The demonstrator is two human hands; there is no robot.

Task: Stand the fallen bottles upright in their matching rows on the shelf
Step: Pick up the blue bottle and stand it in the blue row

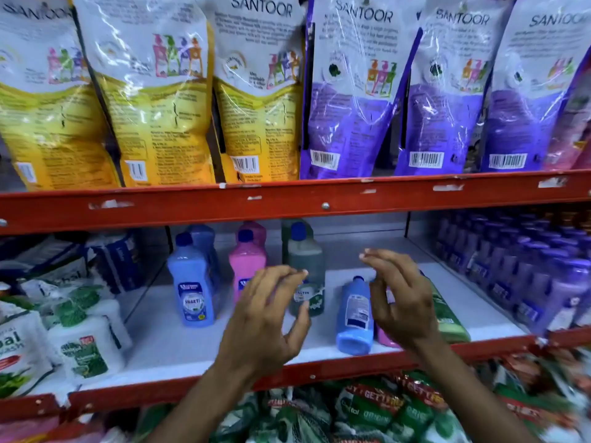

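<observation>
Three short rows of bottles stand on the white shelf (166, 340): blue (192, 289), pink (244, 266) and dark green (305, 260). To their right lie three fallen bottles: a blue one (355, 314), a pink one (385, 338) mostly hidden by my right hand, and a green one (447, 318). My left hand (268, 318) hovers with fingers apart in front of the standing green bottle, holding nothing. My right hand (399, 295) hangs over the fallen bottles, fingers curled and apart, empty.
Purple bottles (527, 273) fill the shelf's right side. White and green refill pouches (80, 340) crowd the left. Large yellow and purple pouches (256, 91) stand on the upper shelf above a red beam (287, 203). Packets lie below the lower red rail (319, 369).
</observation>
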